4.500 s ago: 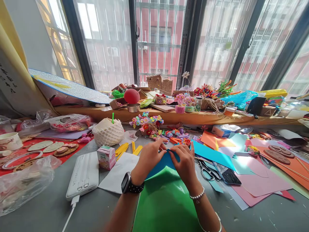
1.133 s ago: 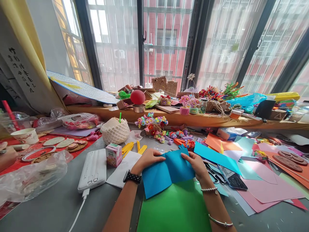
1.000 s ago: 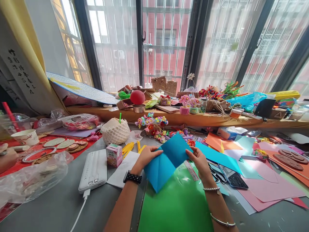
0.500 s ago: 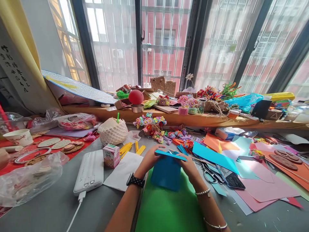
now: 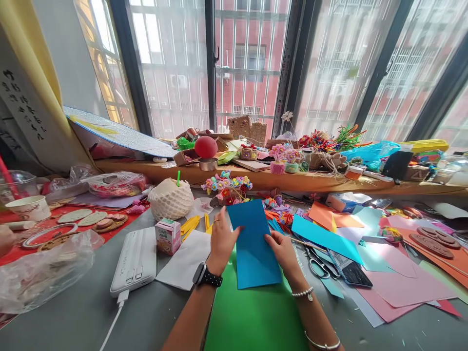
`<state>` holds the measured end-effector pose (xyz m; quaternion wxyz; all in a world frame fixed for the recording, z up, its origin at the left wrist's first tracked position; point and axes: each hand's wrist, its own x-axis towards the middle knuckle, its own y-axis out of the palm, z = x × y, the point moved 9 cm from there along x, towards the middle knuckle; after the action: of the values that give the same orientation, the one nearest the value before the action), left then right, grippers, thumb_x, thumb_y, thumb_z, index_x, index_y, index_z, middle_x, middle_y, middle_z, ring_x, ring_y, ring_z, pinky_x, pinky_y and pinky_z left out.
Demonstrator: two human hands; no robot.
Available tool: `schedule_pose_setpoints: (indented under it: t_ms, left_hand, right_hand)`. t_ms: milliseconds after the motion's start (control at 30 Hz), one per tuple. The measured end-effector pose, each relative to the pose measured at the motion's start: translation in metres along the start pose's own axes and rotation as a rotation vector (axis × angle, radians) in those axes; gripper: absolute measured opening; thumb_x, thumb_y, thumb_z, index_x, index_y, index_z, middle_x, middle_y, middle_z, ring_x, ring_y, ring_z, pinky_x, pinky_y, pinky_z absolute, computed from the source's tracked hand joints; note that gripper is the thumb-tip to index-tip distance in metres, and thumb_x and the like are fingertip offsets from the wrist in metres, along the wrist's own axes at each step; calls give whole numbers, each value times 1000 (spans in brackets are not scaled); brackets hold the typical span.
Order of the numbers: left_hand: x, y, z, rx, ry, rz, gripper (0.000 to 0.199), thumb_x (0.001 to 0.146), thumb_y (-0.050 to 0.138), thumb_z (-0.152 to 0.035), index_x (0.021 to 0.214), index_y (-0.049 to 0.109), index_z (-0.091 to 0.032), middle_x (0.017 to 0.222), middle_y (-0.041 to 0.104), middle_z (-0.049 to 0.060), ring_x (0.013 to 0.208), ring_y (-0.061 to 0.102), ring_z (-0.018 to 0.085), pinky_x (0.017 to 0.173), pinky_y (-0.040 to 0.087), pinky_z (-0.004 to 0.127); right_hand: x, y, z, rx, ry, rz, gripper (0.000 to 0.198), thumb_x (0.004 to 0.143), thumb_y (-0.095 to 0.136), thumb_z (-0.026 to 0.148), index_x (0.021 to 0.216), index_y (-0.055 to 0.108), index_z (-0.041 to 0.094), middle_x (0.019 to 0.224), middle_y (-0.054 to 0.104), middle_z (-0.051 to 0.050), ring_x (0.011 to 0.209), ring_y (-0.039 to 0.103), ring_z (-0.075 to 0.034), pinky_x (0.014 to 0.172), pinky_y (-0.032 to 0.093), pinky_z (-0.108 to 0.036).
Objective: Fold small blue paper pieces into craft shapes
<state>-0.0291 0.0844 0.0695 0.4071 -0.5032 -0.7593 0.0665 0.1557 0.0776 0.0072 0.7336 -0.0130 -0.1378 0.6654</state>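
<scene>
A sheet of blue paper (image 5: 254,248) is held up in front of me, its lower edge over a green mat (image 5: 256,317). My left hand (image 5: 224,239) grips the sheet's left edge, thumb on the front and fingers behind. On the right edge, my right hand (image 5: 281,248) pinches the paper between thumb and fingers. To the right of that hand lie a pair of scissors (image 5: 319,265) and another strip of blue paper (image 5: 325,238). A white sheet (image 5: 183,263) is left of my left hand.
Left of the mat are a power bank (image 5: 134,261) with a cable, a small drink carton (image 5: 168,236) and a netted coconut (image 5: 171,200). A phone (image 5: 351,268) and coloured papers (image 5: 398,278) lie right. Another person's hand (image 5: 6,239) shows at the far left edge.
The blue paper was folded over at the top between both hands; now it is opened out into a longer upright sheet. My left hand has shifted to its left edge.
</scene>
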Motion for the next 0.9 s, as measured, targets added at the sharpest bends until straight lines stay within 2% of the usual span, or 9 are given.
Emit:
schedule_pose_setpoints:
  t_ms: [33,67,133,267,333,500,633,800,900]
  left_hand:
    - [-3,-12,-11,92,67,-132,62,62,61,-24,118,36,-13,117,44,18,110,39,30,86,34,45]
    - [-7,-18,-24,160,157,-197,64,64,60,-20,121,32,-14,122,39,18,114,33,30,90,30,46]
    - [-16,-17,-48,280,318,-223,61,67,56,-16,123,31,-17,129,31,16,119,25,30,94,23,50]
    - [-39,19,-84,409,679,-1,33,75,46,-14,106,50,-25,126,40,5,121,23,25,99,12,52]
    - [-47,34,-87,433,762,85,25,77,43,-14,97,55,-23,117,49,4,119,28,22,100,10,51]
    - [-48,34,-89,427,782,86,25,79,41,-17,100,53,-23,116,50,4,116,34,20,101,12,51]
    - [-46,24,-93,393,776,69,18,78,42,-13,83,58,-20,107,55,3,111,39,20,100,12,51]
    - [-37,10,-93,370,696,19,17,78,42,-16,71,58,-19,72,62,0,78,56,16,99,14,50]
    - [-31,-7,-90,347,623,-86,17,78,43,-19,71,58,-19,68,62,1,67,56,14,96,21,47]
  right_hand:
    - [0,1,0,-35,-13,-2,29,65,51,44,65,60,17,57,58,-1,56,50,-17,49,36,-23]
    - [0,2,0,-75,-27,-2,27,66,51,43,63,59,17,56,56,-1,54,49,-16,48,35,-23]
    - [0,3,2,-171,-57,-12,26,67,50,40,58,56,17,52,53,0,51,46,-14,46,32,-22]
    - [-2,6,9,-345,-143,-56,24,70,47,35,54,53,17,46,48,1,46,42,-12,44,28,-23]
    - [-4,8,15,-389,-203,-57,22,72,44,31,61,56,17,53,53,0,49,45,-13,47,31,-23]
    - [-11,7,35,-506,-364,-122,21,76,41,26,73,59,17,71,60,-6,64,53,-18,59,39,-26]
    - [-16,8,46,-589,-448,-153,20,77,40,21,79,60,18,76,61,-6,73,54,-19,65,40,-28]
    - [-21,-1,55,-681,-489,-218,17,76,43,19,79,60,19,75,60,-5,73,54,-19,66,39,-29]
    - [-25,-15,63,-716,-513,-330,17,77,44,20,82,60,18,75,61,-5,73,53,-19,67,38,-30]
